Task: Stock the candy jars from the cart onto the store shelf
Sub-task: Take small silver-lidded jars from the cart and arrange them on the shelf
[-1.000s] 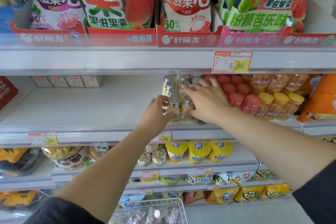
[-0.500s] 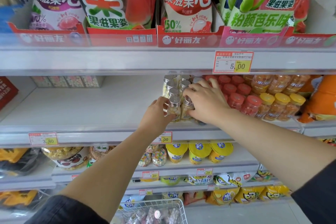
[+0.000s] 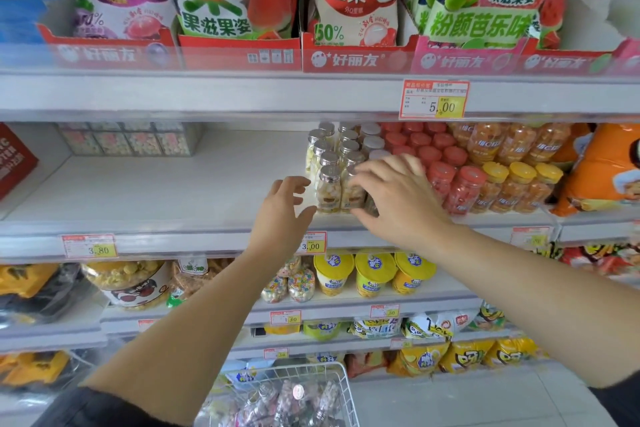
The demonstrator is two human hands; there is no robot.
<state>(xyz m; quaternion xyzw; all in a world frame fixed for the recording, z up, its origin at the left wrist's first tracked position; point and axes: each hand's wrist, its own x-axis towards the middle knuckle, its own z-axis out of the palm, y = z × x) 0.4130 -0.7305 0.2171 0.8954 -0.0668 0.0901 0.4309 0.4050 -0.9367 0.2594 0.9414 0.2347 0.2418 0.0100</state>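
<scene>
Clear cylindrical jars (image 3: 327,189), shiny silver caps (image 3: 329,170)

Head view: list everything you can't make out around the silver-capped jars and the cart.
Head view throughout:
- Silver-capped jars: label print too small to read.
- Right hand: covers the front jars beneath it, so whether it has a grip on one cannot be told.
- Wire cart: cut by the bottom edge; contents blurred, uncountable.
- Price tag: left part behind the left hand.

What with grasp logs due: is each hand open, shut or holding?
Left hand: open, holding nothing.
Right hand: open, spread over the candy jars.
</scene>
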